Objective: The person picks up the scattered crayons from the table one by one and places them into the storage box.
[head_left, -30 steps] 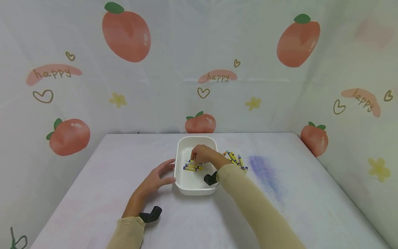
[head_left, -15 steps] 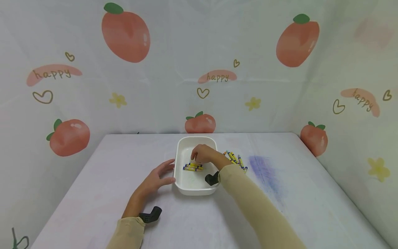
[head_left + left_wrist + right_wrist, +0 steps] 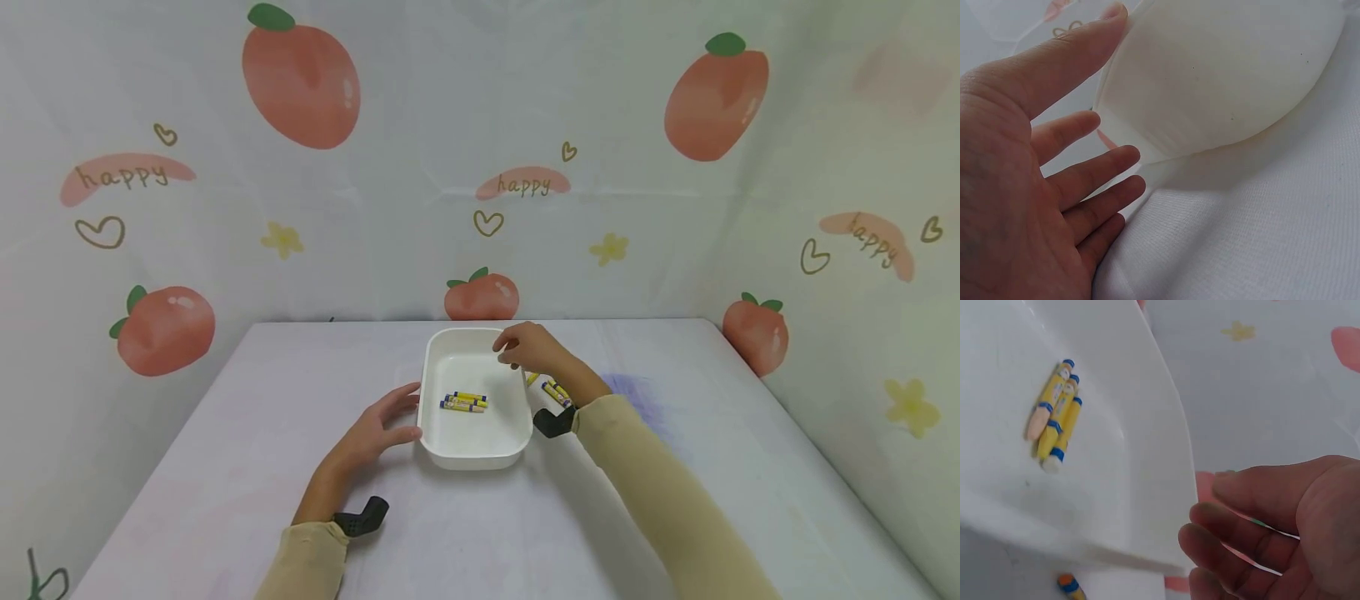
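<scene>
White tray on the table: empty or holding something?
The white tray is not empty: three crayons lie side by side on its floor, seen in the head and right wrist views.

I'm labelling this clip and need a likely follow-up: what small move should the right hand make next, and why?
Probably lower the right hand to pinch one of the loose crayons beside the white tray: it appears to hold nothing, three crayons lie inside, and the left hand is at the tray's opposite side.
</scene>
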`<state>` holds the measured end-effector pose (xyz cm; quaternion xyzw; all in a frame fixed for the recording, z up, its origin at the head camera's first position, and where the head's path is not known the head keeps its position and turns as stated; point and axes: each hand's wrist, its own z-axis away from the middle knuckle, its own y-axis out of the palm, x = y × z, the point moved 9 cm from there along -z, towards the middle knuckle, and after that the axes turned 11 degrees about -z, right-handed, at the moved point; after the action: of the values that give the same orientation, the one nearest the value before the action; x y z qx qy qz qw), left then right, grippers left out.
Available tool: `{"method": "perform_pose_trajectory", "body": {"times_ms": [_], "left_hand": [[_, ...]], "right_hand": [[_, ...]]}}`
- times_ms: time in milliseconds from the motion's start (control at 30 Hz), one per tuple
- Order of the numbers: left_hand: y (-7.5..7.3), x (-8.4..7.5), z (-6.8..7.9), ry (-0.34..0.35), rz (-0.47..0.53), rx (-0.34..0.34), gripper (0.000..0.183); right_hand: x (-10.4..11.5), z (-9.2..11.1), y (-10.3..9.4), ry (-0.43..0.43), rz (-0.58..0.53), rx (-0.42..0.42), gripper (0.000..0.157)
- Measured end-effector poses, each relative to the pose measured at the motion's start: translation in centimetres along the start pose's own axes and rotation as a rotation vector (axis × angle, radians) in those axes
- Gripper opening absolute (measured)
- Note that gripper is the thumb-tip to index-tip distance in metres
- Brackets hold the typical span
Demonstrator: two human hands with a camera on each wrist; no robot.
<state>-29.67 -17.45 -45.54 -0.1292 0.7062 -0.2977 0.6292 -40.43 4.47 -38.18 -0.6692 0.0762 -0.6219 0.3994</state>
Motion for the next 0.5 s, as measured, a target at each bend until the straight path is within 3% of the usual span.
{"method": "perform_pose_trajectory", "body": {"times_ms": [233,500], "left_hand": [[0.0,0.8,-0.2,-0.006,0.008,0.005,0.077],[0.0,0.9,-0.3,0.004,-0.007,0.004,0.077]], "right_hand": [[-1.5,1.2,-2.3,0.02,-0.042,-0.078,0.024],[-3.8,2.1,-3.0,0.032,-0.001,-0.096,0.021]]}}
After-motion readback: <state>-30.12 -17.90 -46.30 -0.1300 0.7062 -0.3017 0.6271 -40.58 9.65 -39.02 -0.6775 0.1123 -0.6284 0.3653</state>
